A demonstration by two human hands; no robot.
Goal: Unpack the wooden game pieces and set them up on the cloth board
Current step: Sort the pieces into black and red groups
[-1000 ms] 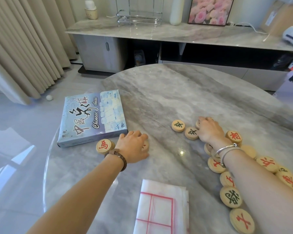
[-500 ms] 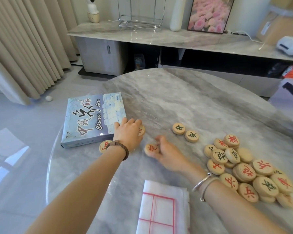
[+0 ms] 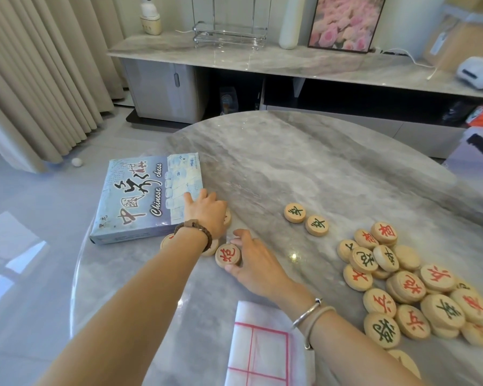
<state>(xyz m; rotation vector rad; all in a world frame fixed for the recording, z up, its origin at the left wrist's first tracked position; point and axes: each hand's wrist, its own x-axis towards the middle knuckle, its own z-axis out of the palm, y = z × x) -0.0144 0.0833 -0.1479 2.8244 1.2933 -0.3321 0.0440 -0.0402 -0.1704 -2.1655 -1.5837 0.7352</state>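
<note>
Sorting, I judge. Centre frame, the right hand [image 3: 258, 263] has its fingers grasping a red-lettered round wooden piece [image 3: 228, 255] on the grey marble table [image 3: 290, 168]. The left hand [image 3: 207, 213] lies with fingers released over other pieces [image 3: 227, 218] beside the blue cardboard box [image 3: 151, 196]. Next: unfold the white red-lined cloth board [image 3: 262, 349], bottom centre.

Box [image 3: 148, 199] lid reads "Chinese chess" in white script, beside big brush characters 中國象棋. Just right of the box, a red piece [image 3: 228, 254] shows 炮. Farther right, two green pieces [image 3: 294, 212] both read 卒.
</note>
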